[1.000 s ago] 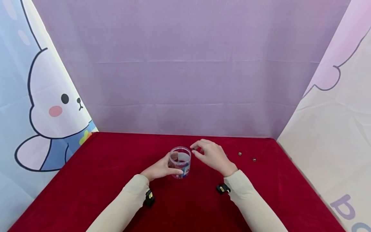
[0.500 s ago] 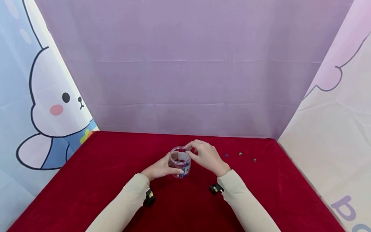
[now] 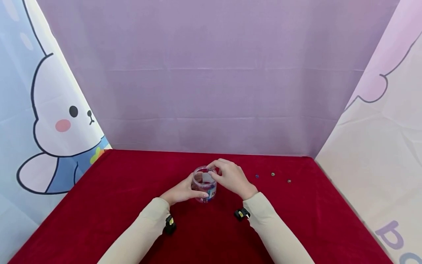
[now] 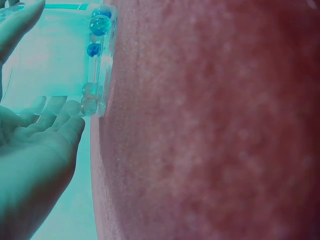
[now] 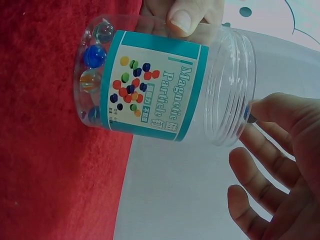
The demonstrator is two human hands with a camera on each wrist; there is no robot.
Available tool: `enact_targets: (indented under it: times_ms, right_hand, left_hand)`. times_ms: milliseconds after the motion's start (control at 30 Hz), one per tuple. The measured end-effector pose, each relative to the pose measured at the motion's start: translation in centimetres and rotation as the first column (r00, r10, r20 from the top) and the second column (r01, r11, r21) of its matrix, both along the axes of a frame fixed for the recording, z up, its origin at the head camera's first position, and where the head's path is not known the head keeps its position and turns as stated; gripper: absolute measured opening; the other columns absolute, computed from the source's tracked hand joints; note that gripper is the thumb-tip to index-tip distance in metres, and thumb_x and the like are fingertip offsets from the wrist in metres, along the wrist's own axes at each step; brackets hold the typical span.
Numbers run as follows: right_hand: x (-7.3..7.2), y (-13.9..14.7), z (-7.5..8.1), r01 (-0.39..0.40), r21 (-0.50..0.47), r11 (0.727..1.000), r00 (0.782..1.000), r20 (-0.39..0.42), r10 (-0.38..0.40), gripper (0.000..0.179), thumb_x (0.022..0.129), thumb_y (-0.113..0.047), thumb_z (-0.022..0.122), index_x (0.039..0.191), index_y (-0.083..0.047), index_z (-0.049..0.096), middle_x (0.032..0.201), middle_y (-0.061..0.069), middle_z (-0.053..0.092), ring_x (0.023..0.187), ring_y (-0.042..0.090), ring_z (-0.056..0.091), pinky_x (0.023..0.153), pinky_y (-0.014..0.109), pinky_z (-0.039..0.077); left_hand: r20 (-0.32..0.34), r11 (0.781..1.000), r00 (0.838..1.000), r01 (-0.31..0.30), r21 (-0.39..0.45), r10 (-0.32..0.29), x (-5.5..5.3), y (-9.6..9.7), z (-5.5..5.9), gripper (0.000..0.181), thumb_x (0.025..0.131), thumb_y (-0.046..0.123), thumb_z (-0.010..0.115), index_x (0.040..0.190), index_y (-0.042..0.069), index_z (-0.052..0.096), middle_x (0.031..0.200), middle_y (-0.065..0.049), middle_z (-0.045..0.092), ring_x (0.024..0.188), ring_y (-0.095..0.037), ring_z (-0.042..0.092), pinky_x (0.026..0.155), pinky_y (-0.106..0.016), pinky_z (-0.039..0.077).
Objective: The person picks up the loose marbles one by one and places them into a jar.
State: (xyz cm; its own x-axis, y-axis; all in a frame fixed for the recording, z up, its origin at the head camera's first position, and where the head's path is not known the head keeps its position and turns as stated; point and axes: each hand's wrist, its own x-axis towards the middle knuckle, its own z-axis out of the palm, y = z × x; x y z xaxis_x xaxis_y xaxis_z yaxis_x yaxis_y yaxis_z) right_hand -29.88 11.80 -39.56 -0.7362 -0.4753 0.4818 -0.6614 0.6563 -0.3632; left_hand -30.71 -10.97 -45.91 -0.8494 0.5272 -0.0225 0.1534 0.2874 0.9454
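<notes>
A clear plastic jar [image 5: 155,85] with a teal-edged label stands upright on the red cloth, lidless. Several glass marbles [image 5: 95,56] lie along its bottom. My left hand [image 3: 181,191] grips the jar from the left, thumb across the front and fingers round the far side. At the jar's rim, my right hand [image 3: 232,178] has its thumb and index finger together at the right of the opening. Between those fingertips shows part of a small dark bluish marble [image 5: 251,115], mostly hidden. The other right fingers are loosely bent, outside the jar.
To the right on the red cloth [image 3: 132,176] lie a blue marble [image 3: 257,176] and two greenish-brown marbles, one nearer [image 3: 273,174] and one farther right [image 3: 289,181]. A purple curtain [image 3: 211,91] hangs behind, with printed sheets at both sides.
My right hand has moved left from beside the jar to over its rim, bringing the marble there and uncovering the blue marble on the cloth. The left hand and jar stay put.
</notes>
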Motion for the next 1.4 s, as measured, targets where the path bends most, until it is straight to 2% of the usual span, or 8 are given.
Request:
enact_targets:
  times_ms: [133,367,667,867,1067,1400]
  right_hand:
    - [0.0,-0.1,0.0,-0.004,0.004,1.0,1.0,0.002,0.004,0.022,0.092,-0.02,0.075,0.114,-0.016,0.071,0.102,-0.004,0.065,0.076,0.015,0.058,0.063,0.023,0.05]
    - [0.2,0.0,0.3,0.009,0.015,1.0,1.0,-0.007,-0.009,0.024,0.093,-0.023,0.075,0.114,-0.015,0.072,0.104,-0.003,0.066,0.079,0.01,0.057,0.065,0.022,0.052]
    - [0.2,0.2,0.2,-0.002,-0.014,1.0,1.0,-0.019,0.002,0.02,0.091,-0.016,0.076,0.111,-0.014,0.073,0.102,-0.002,0.067,0.082,0.02,0.063,0.064,0.024,0.053]
    - [0.3,0.6,0.1,0.004,-0.019,1.0,1.0,-0.025,-0.004,0.019,0.092,-0.018,0.075,0.111,-0.015,0.073,0.104,-0.003,0.067,0.08,0.016,0.063,0.064,0.024,0.053]
    - [0.3,1.4,0.1,0.027,-0.021,0.999,0.999,-0.036,-0.027,0.02,0.091,-0.018,0.077,0.111,-0.016,0.073,0.104,-0.004,0.067,0.078,0.008,0.059,0.068,0.026,0.054]
    - [-0.1,3.1,-0.2,0.092,-0.004,0.996,0.996,-0.013,-0.092,0.02,0.092,-0.019,0.075,0.111,-0.019,0.073,0.102,-0.006,0.067,0.075,0.011,0.058,0.062,0.026,0.051]
  left_hand:
    - [-0.001,1.0,1.0,0.002,0.0,-0.002,0.1,0.1,0.2,0.087,0.088,0.031,0.079,0.154,0.014,0.025,0.142,-0.008,0.047,0.13,-0.025,0.044,0.107,-0.051,0.04]
    - [-0.003,1.0,1.0,-0.002,0.0,0.002,0.2,0.1,0.3,0.087,0.088,0.03,0.079,0.154,0.012,0.025,0.143,-0.009,0.047,0.13,-0.026,0.044,0.107,-0.052,0.04]
    - [-0.012,1.0,1.0,-0.009,-0.01,0.009,0.1,0.1,0.2,0.086,0.088,0.031,0.08,0.153,0.014,0.027,0.142,-0.008,0.048,0.13,-0.026,0.044,0.107,-0.052,0.04]
    - [-0.018,1.0,1.0,-0.015,-0.023,0.015,0.0,0.1,0.1,0.088,0.087,0.032,0.081,0.153,0.012,0.026,0.142,-0.006,0.047,0.13,-0.026,0.044,0.108,-0.052,0.039]
    - [-0.007,0.999,1.0,-0.026,-0.023,0.025,0.1,0.0,0.0,0.088,0.086,0.033,0.081,0.153,0.013,0.028,0.142,-0.006,0.047,0.13,-0.025,0.044,0.108,-0.054,0.038]
    - [-0.013,0.999,0.999,-0.036,-0.035,0.036,0.4,0.0,0.3,0.086,0.085,0.034,0.082,0.151,0.014,0.03,0.144,-0.005,0.046,0.131,-0.025,0.043,0.108,-0.055,0.037]
